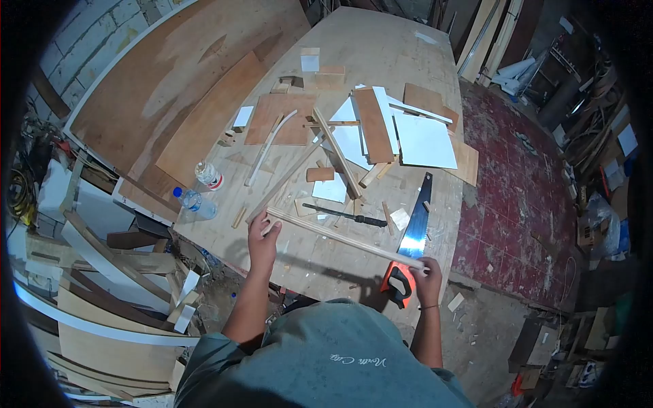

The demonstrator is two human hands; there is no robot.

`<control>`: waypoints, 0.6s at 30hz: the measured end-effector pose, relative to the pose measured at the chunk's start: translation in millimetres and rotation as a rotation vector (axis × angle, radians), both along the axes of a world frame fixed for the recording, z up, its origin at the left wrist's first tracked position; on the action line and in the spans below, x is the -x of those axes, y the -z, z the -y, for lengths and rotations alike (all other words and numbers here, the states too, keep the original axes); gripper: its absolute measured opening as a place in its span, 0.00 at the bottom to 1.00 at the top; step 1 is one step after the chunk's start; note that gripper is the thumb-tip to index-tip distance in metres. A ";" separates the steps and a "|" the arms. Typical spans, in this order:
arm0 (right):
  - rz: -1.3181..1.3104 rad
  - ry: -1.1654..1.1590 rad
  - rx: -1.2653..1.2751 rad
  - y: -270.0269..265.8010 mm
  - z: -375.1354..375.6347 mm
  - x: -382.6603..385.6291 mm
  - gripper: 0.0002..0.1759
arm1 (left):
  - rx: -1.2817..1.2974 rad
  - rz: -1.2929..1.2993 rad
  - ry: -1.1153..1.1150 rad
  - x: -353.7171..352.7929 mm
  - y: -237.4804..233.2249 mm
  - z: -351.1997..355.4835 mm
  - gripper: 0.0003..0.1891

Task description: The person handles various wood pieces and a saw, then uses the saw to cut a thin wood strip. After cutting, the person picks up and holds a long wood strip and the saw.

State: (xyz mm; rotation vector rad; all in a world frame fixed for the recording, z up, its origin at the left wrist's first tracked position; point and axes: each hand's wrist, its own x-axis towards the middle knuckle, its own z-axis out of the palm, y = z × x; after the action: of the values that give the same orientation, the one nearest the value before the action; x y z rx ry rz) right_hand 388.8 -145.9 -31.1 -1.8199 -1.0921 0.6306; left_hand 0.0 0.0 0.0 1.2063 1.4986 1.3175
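Note:
A long, thin wooden strip (340,237) spans the space between my two hands, over the near part of the workbench. My left hand (262,234) is closed around its left end, thumb on the near side. At the other end, my right hand (428,277) grips the strip. Just left of that hand lies a handsaw (415,234) with an orange and black handle, partly crossed by the strip. Beyond the strip rests a narrow dark tool with a black handle (369,220). Another long wooden strip (286,180) runs away from near my left hand.
The workbench (381,41) carries white panels (425,139), a brown board (375,126), a small brown block (320,174) and several offcuts. Two plastic bottles (197,204) stand at its left edge. Large panels (170,75) lean at left; red flooring (507,204) lies right.

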 end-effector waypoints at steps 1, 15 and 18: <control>0.415 -0.072 -0.056 -4.7 -0.8 6.1 0.15 | 0.075 -0.008 0.011 2.4 5.0 1.3 0.33; 0.262 -0.750 0.373 16.1 15.6 67.2 0.22 | -0.003 -0.015 -0.002 -2.1 -9.9 26.5 0.32; 0.191 -0.767 0.384 11.8 20.0 73.8 0.19 | 0.008 0.112 0.082 -6.7 -12.9 33.5 0.28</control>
State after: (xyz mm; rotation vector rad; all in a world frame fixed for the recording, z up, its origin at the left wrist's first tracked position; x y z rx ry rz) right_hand 315.0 -166.0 -42.9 -1.7645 -1.9326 1.1918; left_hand 6.7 -33.5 12.9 1.1578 1.3603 1.3018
